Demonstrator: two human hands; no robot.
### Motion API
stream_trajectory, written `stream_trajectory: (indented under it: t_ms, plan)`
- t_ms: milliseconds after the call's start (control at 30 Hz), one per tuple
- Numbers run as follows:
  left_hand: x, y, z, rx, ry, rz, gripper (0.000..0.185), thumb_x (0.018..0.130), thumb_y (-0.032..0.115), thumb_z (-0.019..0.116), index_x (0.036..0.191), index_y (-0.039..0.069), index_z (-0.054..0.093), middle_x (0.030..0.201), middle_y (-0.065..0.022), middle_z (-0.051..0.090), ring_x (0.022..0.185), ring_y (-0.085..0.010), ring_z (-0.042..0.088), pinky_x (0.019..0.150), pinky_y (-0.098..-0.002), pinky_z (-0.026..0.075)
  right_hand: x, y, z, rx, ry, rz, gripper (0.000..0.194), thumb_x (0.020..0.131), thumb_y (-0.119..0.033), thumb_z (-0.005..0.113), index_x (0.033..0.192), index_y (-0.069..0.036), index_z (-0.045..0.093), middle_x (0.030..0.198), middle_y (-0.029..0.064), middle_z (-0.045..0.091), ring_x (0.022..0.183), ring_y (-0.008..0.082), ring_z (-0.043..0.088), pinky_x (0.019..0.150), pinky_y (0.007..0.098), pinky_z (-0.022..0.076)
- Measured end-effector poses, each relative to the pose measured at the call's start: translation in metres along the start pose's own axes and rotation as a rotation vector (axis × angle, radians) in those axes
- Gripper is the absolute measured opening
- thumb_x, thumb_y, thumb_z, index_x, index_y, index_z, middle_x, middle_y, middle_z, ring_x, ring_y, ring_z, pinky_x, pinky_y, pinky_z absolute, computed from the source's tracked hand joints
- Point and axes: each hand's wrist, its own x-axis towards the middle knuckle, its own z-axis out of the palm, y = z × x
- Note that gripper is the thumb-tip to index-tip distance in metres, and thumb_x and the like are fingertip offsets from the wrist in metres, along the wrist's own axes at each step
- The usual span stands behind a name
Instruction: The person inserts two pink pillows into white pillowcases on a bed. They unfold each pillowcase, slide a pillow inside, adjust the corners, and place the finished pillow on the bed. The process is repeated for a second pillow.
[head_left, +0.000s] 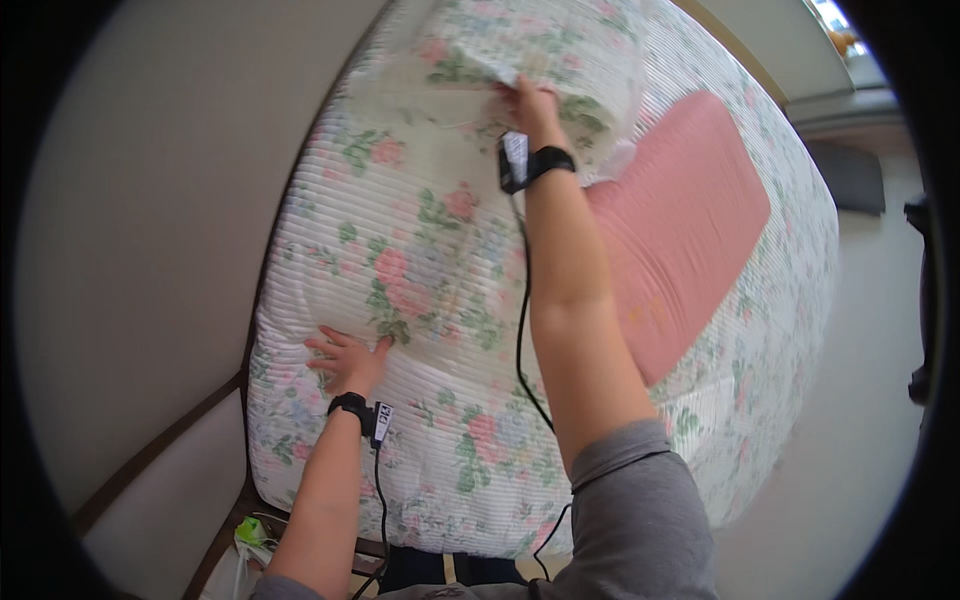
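A mattress in a quilted floral cover lies before me. Over its far left part spreads a thin see-through sheet, perhaps plastic, with the flowers showing through. My right hand reaches far forward and grips a bunched part of it; the fingertips are partly hidden. My left hand rests palm down on the cover near the left edge, fingers apart, by the near border of the sheet. To the right of my right forearm lies a pink pillow, its left side partly hidden by the arm.
A pale wall runs along the bed's left side. A wooden-framed headboard or panel and a green-and-white plastic bag are at the lower left. Black cables trail from both wristbands. On the floor at right lies a dark grey flat object.
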Motion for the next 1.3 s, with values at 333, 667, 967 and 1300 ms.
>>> stream_trajectory:
  t_ms: [333,667,967,1300]
  plan:
    - [0.038,-0.01,0.032,-0.011,0.106,0.024,0.134,0.066,0.07,0.071,0.15,0.006,-0.012,0.152,-0.0319,-0.012,0.135,-0.0614,0.003,0.096,-0.0714,0.03,-0.363,0.001,-0.262,-1.313,0.986,-0.658,0.04,0.087,-0.018,0.065,0.121,0.001,0.054,0.111,0.0117,0.063,0.098,0.0235,0.06,0.075,0.0363,0.0495]
    - [0.077,-0.025,0.037,-0.067,0.212,0.1,0.136,0.06,0.083,0.062,0.152,0.012,-0.009,0.153,-0.0314,-0.011,0.136,-0.0609,0.009,0.106,-0.0674,0.02,-0.368,0.012,-0.301,0.117,0.397,0.224,0.034,0.084,-0.027,0.065,0.11,-0.004,0.063,0.095,0.0059,0.066,0.081,0.0166,0.064,0.063,0.0349,0.0534]
    - [0.03,-0.096,0.039,-0.457,-0.21,0.553,0.103,0.079,0.068,0.059,0.154,0.016,0.01,0.158,-0.0139,0.007,0.143,-0.0382,0.017,0.105,-0.0617,0.027,-0.606,-0.004,-0.296,0.333,-0.105,0.211,0.063,0.089,-0.022,0.064,0.14,0.004,0.038,0.14,0.0102,0.047,0.123,0.0172,0.049,0.103,0.0302,0.0405]
    - [-0.172,-0.12,0.155,-0.296,-0.114,1.168,0.079,0.087,0.022,0.065,0.148,-0.002,0.022,0.15,-0.0161,0.03,0.138,-0.0306,0.029,0.111,-0.0418,0.027,-0.83,0.14,-0.485,-0.166,1.224,0.364,0.027,0.089,-0.026,0.066,0.098,-0.001,0.064,0.079,0.0022,0.061,0.068,0.0125,0.057,0.061,0.026,0.0458]
